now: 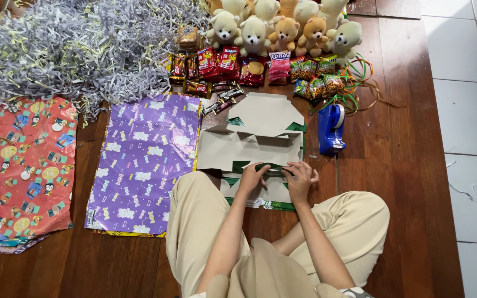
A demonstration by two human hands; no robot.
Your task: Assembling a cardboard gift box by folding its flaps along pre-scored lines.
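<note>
Both hands — left hand (252,175), right hand (300,177) — pinch a green flap of the cardboard box (258,143), just left of the blue tape dispenser (330,128).

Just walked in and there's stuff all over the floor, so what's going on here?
A person sits cross-legged on the wooden floor, both hands on a flat, unfolded cardboard box. The left hand and right hand pinch a green flap at its near edge. A blue tape dispenser lies to its right, purple wrapping paper to its left, with teddy bears and snack packets beyond.
</note>
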